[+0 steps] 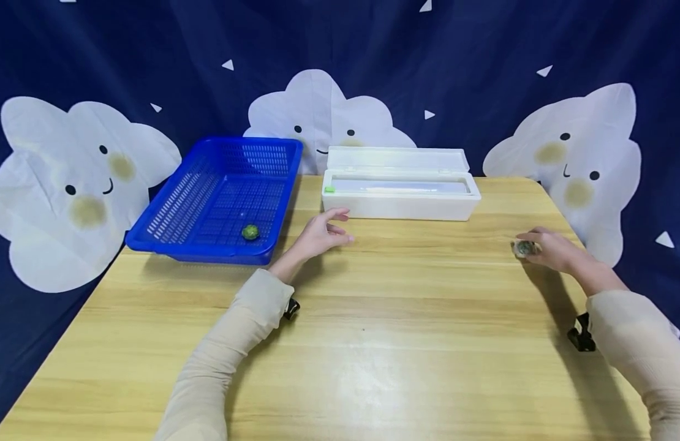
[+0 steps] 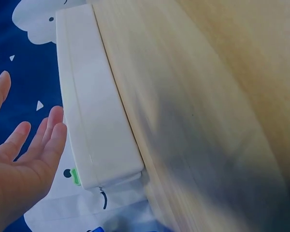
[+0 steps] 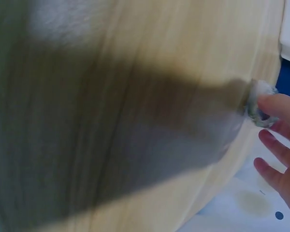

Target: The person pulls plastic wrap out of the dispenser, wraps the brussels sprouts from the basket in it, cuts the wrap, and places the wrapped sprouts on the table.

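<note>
My right hand (image 1: 557,250) pinches a small round greenish thing in clear wrapping (image 1: 524,248) near the table's right edge. In the right wrist view the thumb and index finger press on this wrapped piece (image 3: 257,108), while the other fingers spread away from it. Its exact kind I cannot tell. My left hand (image 1: 320,234) holds nothing; its fingers are loosely bent, in front of the left end of a long white box (image 1: 400,206). Palm and fingers of the left hand (image 2: 29,162) show beside the box (image 2: 99,96) in the left wrist view.
A blue plastic basket (image 1: 287,202) stands at the back left, with a small round green-yellow thing (image 1: 250,232) in its near right corner. The white box's lid (image 1: 397,159) is raised at the back, and a green tab (image 1: 329,189) sits at its left end.
</note>
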`<act>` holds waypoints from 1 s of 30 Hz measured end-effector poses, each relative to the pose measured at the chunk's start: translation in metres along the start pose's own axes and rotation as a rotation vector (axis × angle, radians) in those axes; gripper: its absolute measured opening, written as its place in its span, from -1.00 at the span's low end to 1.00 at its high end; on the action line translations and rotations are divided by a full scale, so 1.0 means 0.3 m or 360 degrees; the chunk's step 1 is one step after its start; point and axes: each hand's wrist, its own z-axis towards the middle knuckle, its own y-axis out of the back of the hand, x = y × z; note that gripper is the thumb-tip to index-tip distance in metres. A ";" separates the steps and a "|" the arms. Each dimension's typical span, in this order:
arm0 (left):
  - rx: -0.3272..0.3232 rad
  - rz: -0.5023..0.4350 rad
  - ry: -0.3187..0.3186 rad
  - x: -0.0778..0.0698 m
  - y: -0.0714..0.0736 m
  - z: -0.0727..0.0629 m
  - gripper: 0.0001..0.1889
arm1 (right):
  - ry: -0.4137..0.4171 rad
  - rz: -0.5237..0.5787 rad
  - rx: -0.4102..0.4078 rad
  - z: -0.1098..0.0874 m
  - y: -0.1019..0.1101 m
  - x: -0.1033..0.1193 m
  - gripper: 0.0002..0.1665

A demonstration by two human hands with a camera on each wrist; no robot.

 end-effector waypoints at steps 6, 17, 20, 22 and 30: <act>-0.0217 0.0030 -0.0042 0.004 -0.004 0.026 -0.32 | 0.0042 0.0052 -0.0021 0.017 0.033 0.022 -0.41; -0.0685 0.0225 -0.0051 -0.003 -0.021 0.126 -0.27 | -0.0264 0.0648 -0.0296 0.152 0.096 0.128 0.04; -0.0723 0.0154 -0.0029 0.005 -0.021 0.154 -0.29 | -0.0273 0.0776 -0.0373 0.193 0.074 0.141 0.06; -0.0746 0.0128 -0.0013 0.014 -0.022 0.173 -0.30 | -0.0263 0.0820 -0.0434 0.220 0.051 0.141 0.04; -0.0800 0.0155 0.0205 0.051 -0.024 0.231 -0.29 | -0.0354 0.0925 -0.0514 0.303 -0.006 0.137 -0.08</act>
